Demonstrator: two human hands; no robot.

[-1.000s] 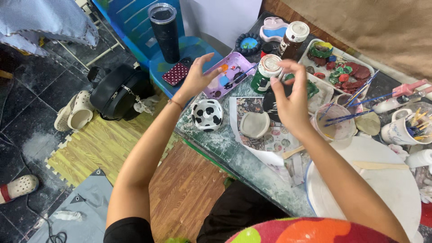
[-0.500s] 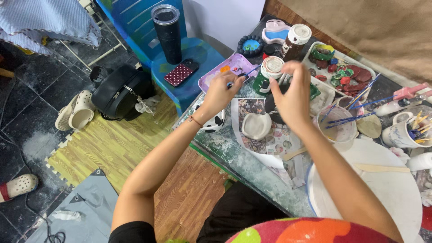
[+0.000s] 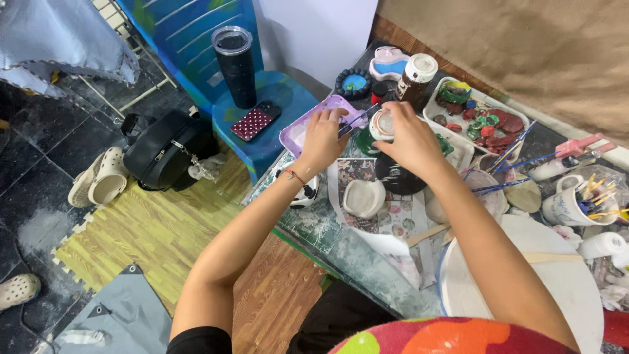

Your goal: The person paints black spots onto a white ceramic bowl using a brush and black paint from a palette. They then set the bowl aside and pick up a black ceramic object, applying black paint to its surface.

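Note:
My right hand [image 3: 411, 141] grips a small paint jar [image 3: 381, 124] with a white top, holding it over the cluttered work table [image 3: 327, 229]. Close beside it, my left hand [image 3: 324, 139] pinches a thin brush [image 3: 359, 120] whose tip points at the jar. Under my left hand lies a purple palette tray [image 3: 293, 133]. A dark round pot [image 3: 395, 180] sits just below my right hand. Nearer to me, a small white clay bowl [image 3: 363, 196] rests on printed paper.
A black-and-white spotted piece [image 3: 306, 195] sits by my left wrist. Behind are a brown bottle [image 3: 415, 75] and a white tray of red and green pieces [image 3: 483, 121]. Right: a cup of brushes [image 3: 569, 204] and a large white disc [image 3: 563, 288]. Left: blue chair with tumbler [image 3: 236, 65] and phone [image 3: 255, 120], black bag [image 3: 164, 149].
My left hand has risen from beside the spotted piece to the jar, now holding the brush against it. My right hand shifted slightly left, gripping the jar.

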